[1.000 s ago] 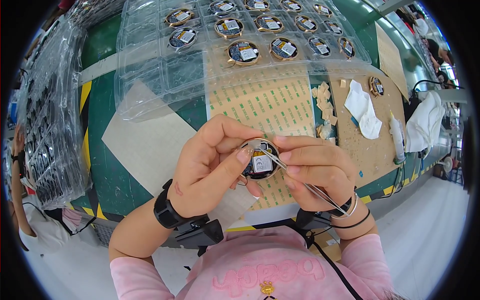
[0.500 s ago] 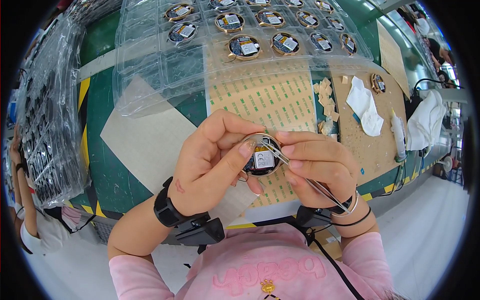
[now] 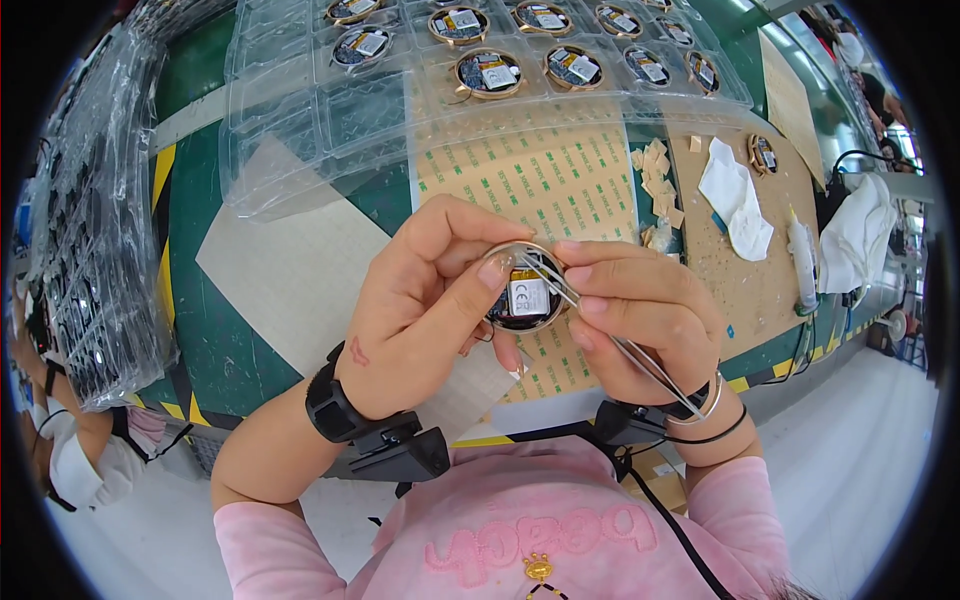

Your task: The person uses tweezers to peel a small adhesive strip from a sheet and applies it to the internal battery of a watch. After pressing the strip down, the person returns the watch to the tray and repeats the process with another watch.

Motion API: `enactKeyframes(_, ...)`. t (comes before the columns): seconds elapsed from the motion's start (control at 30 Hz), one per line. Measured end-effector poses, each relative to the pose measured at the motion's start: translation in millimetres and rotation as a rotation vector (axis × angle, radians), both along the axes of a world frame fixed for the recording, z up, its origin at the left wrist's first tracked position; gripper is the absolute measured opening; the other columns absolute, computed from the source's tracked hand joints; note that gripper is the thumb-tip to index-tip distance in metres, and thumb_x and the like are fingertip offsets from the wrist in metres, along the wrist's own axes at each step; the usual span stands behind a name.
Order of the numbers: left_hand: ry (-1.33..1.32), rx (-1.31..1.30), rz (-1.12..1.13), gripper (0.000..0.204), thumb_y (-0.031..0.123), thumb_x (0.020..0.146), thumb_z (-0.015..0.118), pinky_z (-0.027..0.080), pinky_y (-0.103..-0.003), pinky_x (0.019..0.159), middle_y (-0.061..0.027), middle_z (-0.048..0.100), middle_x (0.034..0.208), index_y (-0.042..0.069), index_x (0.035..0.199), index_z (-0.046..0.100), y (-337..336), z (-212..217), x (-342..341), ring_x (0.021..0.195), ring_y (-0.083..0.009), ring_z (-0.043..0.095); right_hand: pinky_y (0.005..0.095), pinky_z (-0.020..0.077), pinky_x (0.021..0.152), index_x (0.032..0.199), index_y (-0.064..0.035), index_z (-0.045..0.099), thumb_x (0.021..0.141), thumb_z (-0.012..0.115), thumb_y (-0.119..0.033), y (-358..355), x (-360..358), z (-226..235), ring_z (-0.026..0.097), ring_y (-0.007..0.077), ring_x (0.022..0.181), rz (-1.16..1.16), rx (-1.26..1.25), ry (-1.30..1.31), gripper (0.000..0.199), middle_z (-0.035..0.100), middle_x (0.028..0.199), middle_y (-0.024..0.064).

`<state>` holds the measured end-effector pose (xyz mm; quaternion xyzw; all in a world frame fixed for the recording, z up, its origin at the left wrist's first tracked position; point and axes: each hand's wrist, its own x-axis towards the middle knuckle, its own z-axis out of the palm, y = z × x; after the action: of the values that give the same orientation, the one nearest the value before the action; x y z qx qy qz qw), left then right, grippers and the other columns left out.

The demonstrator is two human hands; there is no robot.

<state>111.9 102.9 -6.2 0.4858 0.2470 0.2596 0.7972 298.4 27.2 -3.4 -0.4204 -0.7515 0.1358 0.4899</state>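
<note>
Mostly covered: green bench (image 3: 225,350). Cut off at the upper edge: clear compartment tray (image 3: 370,125) with opened watches (image 3: 488,74) in several pockets. Cropped and warped at the left rim: co-worker in white (image 3: 100,470), too smeared for detail. Clamped by thumb and fingers on the rim of a gold-edged watch case (image 3: 520,278), with some fingers hidden behind: left hand (image 3: 400,320). Closed around steel tweezers (image 3: 572,297), with fingertips bunched beside the same rim: right hand (image 3: 655,315). Held between both hands, over a tan sheet (image 3: 520,160), and covered at upper left by the left thumb: watch case. Hard to make out: tweezer tips, inside the upper part; cannot tell apart from together, nor see anything pinched there.

Largest writing, upside down in view: raised letters on pink shirt (image 3: 430,510). Smaller, repeated in green: print on tan sheet. Smallest: dark marks on a pale block (image 3: 530,298) inside the watch case.

Against half a second ago: bench, tray and hands higher in view, with the far tray row nearly out of frame; co-worker's arms shifted; same hold on watch case and tweezers.
</note>
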Motion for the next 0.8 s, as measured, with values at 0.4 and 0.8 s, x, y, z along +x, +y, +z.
enactKeyframes(0.4, -0.008, 0.014, -0.036, 0.022, 0.014, 0.095, 0.045, 0.039, -0.016, 0.042, -0.0109, 0.062, 0.095, 0.001, 0.112, 0.044, 2.0, -1.6, 1.0, 0.053, -0.0118, 0.061, 0.0393, 0.0546, 0.079, 0.094, -0.0002, 0.053, 0.079, 0.065, 0.003, -0.3, 2.5, 0.9, 0.063, 0.0351, 0.094, 0.004, -0.062, 0.014, 0.020, 0.058, 0.097, 0.0163)
enactKeyframes(0.8, -0.011, 0.031, 0.003, 0.022, 0.014, 0.094, 0.046, 0.038, -0.015, 0.041, -0.0101, 0.063, 0.093, 0.000, 0.111, 0.045, -0.1, -0.9, 2.9, 0.052, -0.0100, 0.060, 0.0380, 0.0548, 0.079, 0.093, -0.0004, 0.055, 0.077, 0.065, 0.003, -2.1, 1.7, 0.4, 0.064, 0.0317, 0.093, -0.025, -0.091, 0.066, 0.019, 0.059, 0.096, 0.0156)
